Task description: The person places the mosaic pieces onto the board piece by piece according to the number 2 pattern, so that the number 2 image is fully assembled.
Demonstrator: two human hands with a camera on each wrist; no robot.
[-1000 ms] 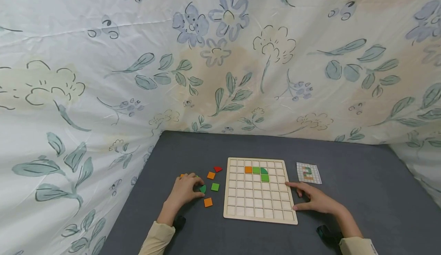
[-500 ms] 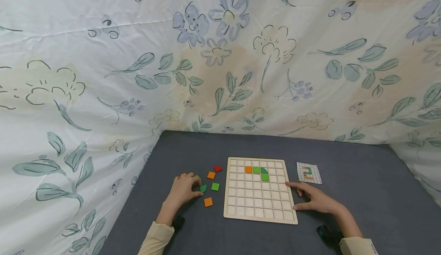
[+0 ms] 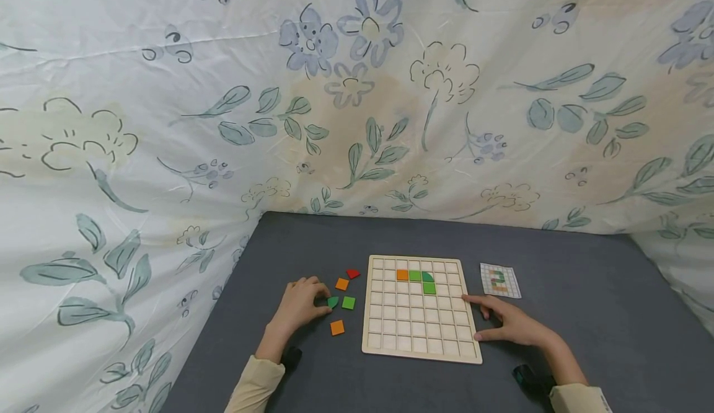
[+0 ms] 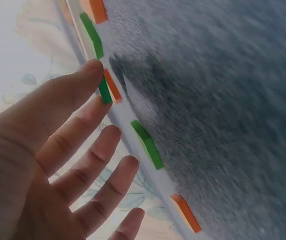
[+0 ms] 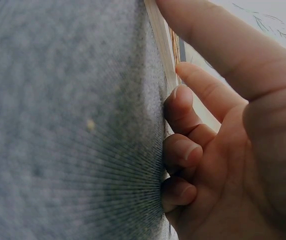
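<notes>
Your left hand (image 3: 304, 302) pinches a green piece (image 3: 333, 302), right hand (image 3: 510, 322), spread, touches the board (image 3: 404, 327); four tiles (image 3: 415, 275) placed, loose tiles (image 3: 348, 302) remain.

left hand (image 3: 301, 302): bare | right hand (image 3: 512, 324): bare | left sleeve (image 3: 258, 383): of cream colour | right sleeve (image 3: 577, 399): same colour | left wrist camera (image 3: 292, 358): black | right wrist camera (image 3: 527, 380): also black

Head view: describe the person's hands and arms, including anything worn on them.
The left hand and right hand are bare, with no gloves. Both arms wear pale cream sleeves: the left sleeve and the right sleeve. A small dark device shows by each wrist; its details are too dark to tell.
</notes>
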